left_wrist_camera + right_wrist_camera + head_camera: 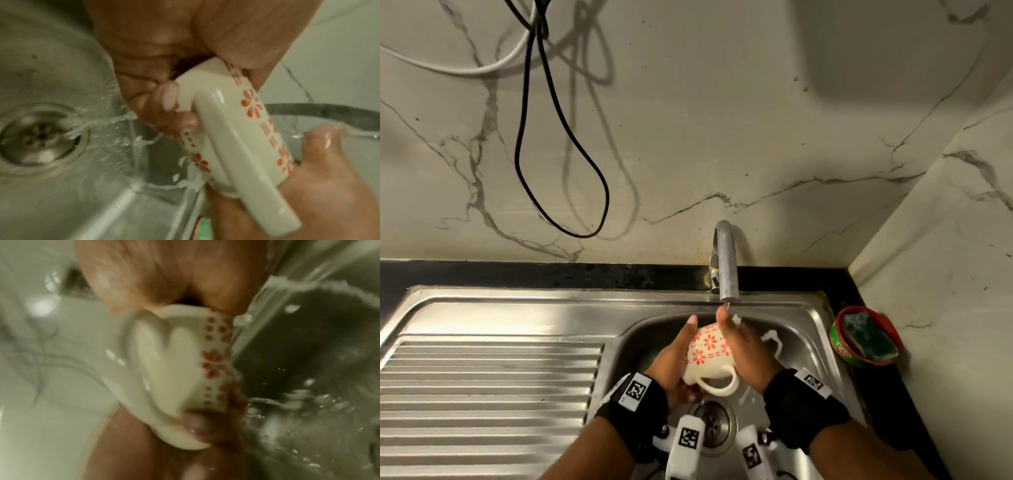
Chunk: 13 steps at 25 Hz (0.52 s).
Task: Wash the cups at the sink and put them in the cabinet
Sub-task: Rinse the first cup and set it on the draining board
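One floral ceramic cup (709, 349), wet, slippery and breakable, is gripped under the tap (726, 263) by left hand (674, 359) and right hand (746, 353); the handle (720, 383) is judged safest

The cup (709, 353) is shiny, smooth china — cream with red flowers. The sink (493, 370) is steel, dull grey with raised ridges on its flat side. The tap (726, 263) is smooth metal too. The wall (722, 137) looks like pale marble with grey veins. The sponge (869, 337) looks rough — it sits in a plastic tub (839, 342).
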Motion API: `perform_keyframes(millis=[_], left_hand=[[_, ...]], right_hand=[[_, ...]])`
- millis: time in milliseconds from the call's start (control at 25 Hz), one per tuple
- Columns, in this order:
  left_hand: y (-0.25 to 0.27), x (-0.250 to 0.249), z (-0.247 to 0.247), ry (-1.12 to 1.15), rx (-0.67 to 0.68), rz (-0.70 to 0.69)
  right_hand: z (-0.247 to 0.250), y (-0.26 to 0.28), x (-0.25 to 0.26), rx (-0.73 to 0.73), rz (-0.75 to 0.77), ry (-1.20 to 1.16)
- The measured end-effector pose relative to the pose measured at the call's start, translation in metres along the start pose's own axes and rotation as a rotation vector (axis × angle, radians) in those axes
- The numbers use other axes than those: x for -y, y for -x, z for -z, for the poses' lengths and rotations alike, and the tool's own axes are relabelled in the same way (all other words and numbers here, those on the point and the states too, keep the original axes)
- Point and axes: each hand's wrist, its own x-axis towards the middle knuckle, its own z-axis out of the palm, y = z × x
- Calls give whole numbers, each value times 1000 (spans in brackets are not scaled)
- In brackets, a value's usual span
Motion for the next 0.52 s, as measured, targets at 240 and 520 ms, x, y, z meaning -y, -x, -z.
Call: perform_keyframes(millis=[240, 520], left_hand=[[-6, 18, 9, 167, 71, -413], [-6, 19, 12, 128, 44, -56]], right_hand=[[3, 3, 13, 78, -382, -769], [-5, 13, 22, 117, 392, 631]])
